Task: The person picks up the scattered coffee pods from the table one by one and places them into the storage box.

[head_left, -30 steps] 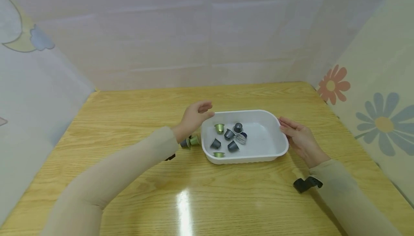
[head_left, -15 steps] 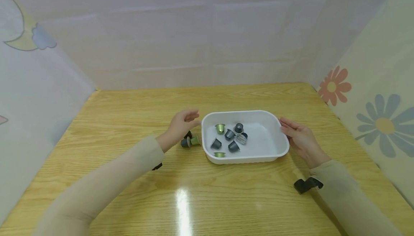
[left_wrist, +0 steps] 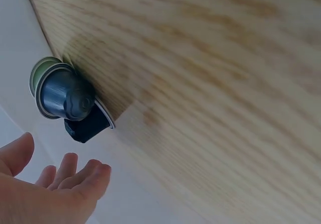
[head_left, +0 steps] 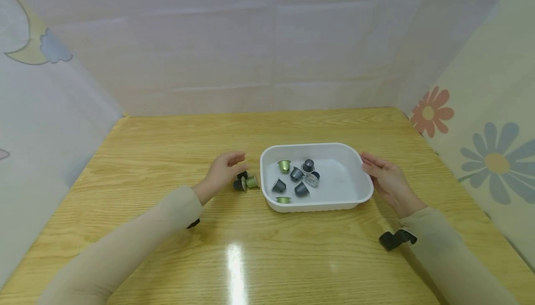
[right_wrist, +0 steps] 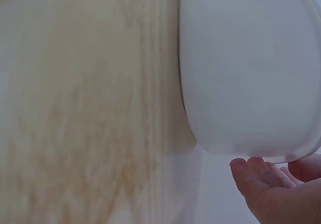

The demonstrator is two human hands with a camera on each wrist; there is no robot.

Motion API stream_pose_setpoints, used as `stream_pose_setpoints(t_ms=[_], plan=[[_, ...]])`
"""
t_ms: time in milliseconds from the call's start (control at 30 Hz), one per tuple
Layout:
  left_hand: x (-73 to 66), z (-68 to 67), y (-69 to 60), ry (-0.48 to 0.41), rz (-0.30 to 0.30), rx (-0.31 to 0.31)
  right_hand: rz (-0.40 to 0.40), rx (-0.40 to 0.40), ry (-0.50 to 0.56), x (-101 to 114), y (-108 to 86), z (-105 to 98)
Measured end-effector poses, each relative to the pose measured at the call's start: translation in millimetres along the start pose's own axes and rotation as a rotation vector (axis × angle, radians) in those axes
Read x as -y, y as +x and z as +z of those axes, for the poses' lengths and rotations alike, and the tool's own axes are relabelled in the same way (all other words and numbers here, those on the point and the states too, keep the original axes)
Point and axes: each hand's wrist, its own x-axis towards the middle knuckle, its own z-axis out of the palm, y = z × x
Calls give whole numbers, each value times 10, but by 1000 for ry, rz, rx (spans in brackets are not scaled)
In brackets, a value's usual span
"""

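Note:
Beside three capsules on the table, my left hand (head_left: 221,175) hovers with relaxed fingers and holds nothing. Two of these capsules are dark (head_left: 239,184) and one is green (head_left: 252,182). In the left wrist view a dark blue capsule (left_wrist: 67,93) lies just beyond the fingers of the left hand (left_wrist: 55,189), partly covering the green one. At the right end of the white tray (head_left: 334,206), my right hand (head_left: 390,184) grips the rim; the right wrist view shows the hand (right_wrist: 283,194) with thumb and fingers at the rim. Several dark and green capsules, such as a green one (head_left: 284,166), lie inside the tray.
The wooden table (head_left: 167,138) extends around the tray, with pale cloth walls behind and at both sides. Dark wrist devices are on both sleeves, the right one (head_left: 397,239) hanging above the table.
My left hand has moved left and towards me from the tray's left rim, down to the loose capsules. The right hand and the tray have hardly moved.

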Motion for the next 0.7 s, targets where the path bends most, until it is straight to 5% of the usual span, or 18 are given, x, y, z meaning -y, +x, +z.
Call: stream_pose_setpoints(t_ms=[267, 700], plan=[[109, -23, 0, -34, -49, 28, 3, 4, 29, -8, 9, 3], [157, -22, 56, 44, -80, 57, -10, 8, 37, -9, 2, -7]])
